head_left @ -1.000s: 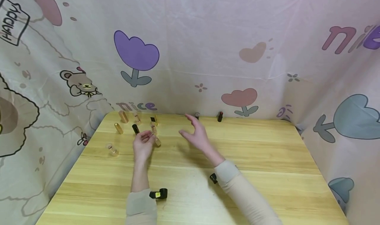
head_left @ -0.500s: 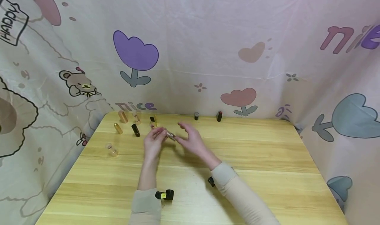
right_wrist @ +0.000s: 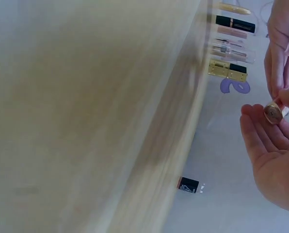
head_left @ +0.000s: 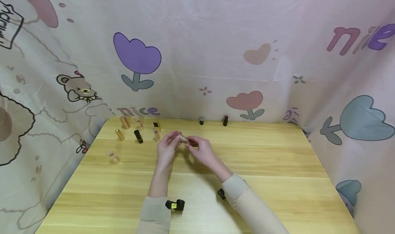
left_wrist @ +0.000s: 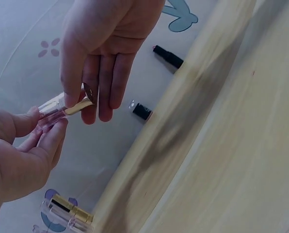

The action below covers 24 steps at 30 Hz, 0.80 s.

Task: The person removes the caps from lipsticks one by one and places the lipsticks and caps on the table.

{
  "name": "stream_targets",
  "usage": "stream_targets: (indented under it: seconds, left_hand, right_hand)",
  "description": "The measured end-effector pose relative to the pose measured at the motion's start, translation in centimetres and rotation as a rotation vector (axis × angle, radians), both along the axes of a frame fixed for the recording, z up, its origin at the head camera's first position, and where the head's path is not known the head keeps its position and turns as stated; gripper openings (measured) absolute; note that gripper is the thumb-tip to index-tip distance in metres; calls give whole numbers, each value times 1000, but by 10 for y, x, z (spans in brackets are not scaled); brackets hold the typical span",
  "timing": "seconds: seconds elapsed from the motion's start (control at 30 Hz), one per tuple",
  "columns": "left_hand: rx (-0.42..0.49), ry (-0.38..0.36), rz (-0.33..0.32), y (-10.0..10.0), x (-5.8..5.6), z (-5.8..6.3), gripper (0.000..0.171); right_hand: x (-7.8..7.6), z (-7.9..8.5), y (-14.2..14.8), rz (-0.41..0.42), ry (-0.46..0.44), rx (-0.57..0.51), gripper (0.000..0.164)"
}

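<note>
My left hand (head_left: 166,148) holds a lipstick (head_left: 183,139) with a clear cap and a gold base, raised above the middle of the table. In the left wrist view, the thumb and fingers of that hand grip the clear end of the lipstick (left_wrist: 57,110). My right hand (head_left: 202,151) meets it from the other side, its thumb and forefinger pinching the gold end; its remaining fingers extend loosely. From the right wrist, the round bottom of the gold base (right_wrist: 273,114) shows between the two hands. Nearest to the left hand stands another clear-capped lipstick (head_left: 156,135).
Several lipsticks stand at the back left: a black tube (head_left: 138,136), a gold bullet-shaped tube (head_left: 120,134), a rose-gold tube (head_left: 124,122), and a clear one (head_left: 113,157) nearer the front. Two dark lipsticks stand farther right, one short (head_left: 202,121) and one uncapped (head_left: 225,121).
My left hand has lifted the lipstick off the table and carried it right. My right hand has come in from the right and now pinches its gold end.
</note>
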<state>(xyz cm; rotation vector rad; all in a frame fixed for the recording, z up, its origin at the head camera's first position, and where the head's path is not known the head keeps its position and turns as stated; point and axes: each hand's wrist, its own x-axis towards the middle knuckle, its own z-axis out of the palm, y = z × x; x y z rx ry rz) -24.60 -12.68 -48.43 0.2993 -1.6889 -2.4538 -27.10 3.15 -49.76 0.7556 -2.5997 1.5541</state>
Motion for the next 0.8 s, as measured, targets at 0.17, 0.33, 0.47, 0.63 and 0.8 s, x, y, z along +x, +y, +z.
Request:
stream_targets:
  seconds: [0.17, 0.33, 0.47, 0.63, 0.8]
  left_hand:
    - [6, 7, -27, 6, 0, 0, 43]
    - [-23, 16, -61, 10, 2, 0, 45]
    - [-39, 28, -68, 11, 3, 0, 43]
    - [-44, 42, -76, 9, 4, 0, 41]
    - [-39, 49, -78, 8, 4, 1, 40]
  right_hand:
    - [4, 0, 4, -43, -2, -32, 30]
    - [8, 1, 7, -67, 14, -48, 28]
    - [10, 2, 7, -68, 6, -54, 29]
    - [10, 2, 8, -71, -3, -39, 31]
    - [10, 4, 9, -70, 3, -31, 31]
